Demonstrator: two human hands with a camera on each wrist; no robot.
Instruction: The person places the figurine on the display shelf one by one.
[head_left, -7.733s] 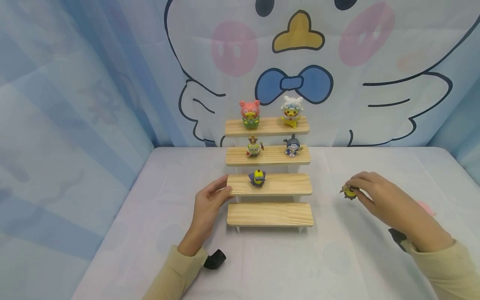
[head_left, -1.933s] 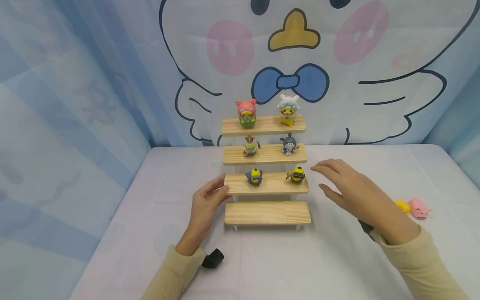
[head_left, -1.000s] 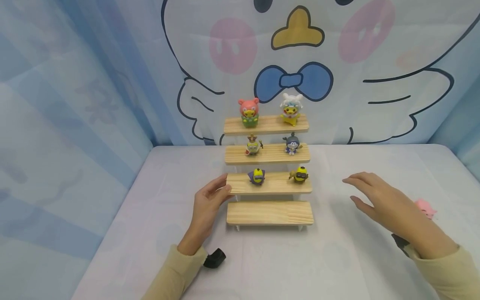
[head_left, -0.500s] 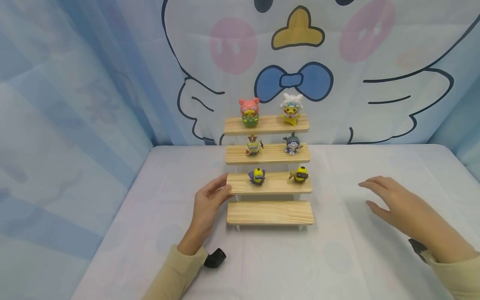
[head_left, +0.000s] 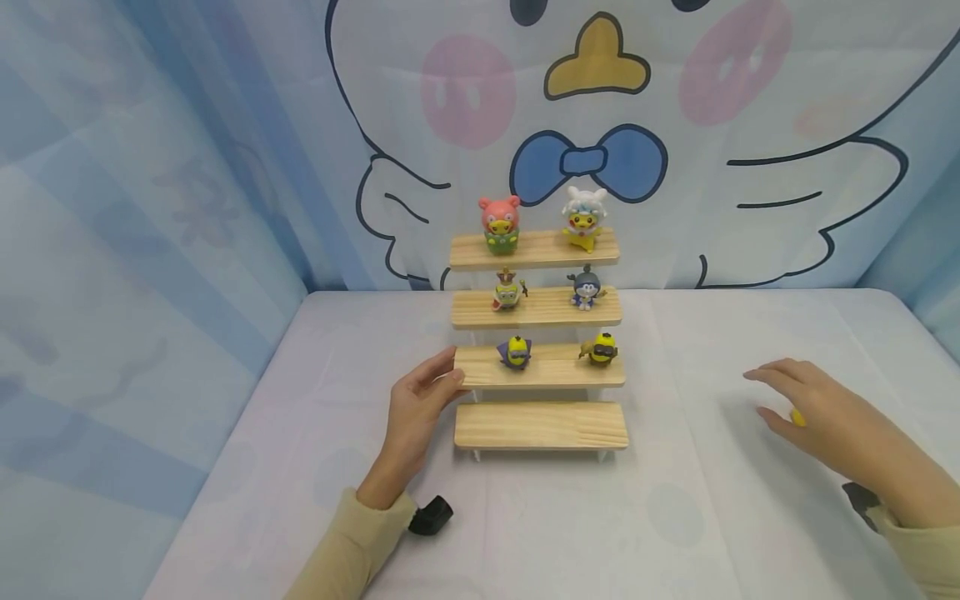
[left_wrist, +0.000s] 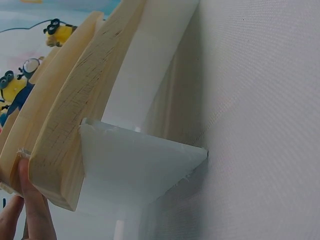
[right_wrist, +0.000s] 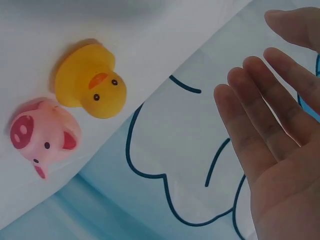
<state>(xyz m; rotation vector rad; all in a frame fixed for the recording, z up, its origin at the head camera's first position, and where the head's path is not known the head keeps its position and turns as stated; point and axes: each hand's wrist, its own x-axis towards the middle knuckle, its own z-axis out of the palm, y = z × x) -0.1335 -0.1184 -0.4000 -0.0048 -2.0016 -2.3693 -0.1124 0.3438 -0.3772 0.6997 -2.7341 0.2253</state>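
My left hand (head_left: 420, 408) grips the left end of the second-lowest board of a four-step wooden display stand (head_left: 540, 427); in the left wrist view its fingers (left_wrist: 37, 210) touch the board's edge. My right hand (head_left: 832, 425) hovers over the table at the right, fingers apart and holding nothing. In the right wrist view, a yellow toy duck (right_wrist: 85, 75) and a pink toy pig (right_wrist: 47, 132) sit beside that hand. In the head view the hand mostly hides the duck and fully hides the pig. On the held board stand a purple-caped minion figure (head_left: 516, 354) and a goggled minion figure (head_left: 602, 350).
The top board holds a pink-hooded figure (head_left: 500, 225) and a white-hooded figure (head_left: 583, 221). Below them stand a crowned figure (head_left: 507, 293) and a grey-hatted figure (head_left: 585, 289). A cartoon-printed curtain (head_left: 585, 108) hangs right behind the stand.
The right hand brought the goggled minion figure to the right of the second-lowest board and let go. It has since drawn back rightward to the duck. The left hand keeps its hold.
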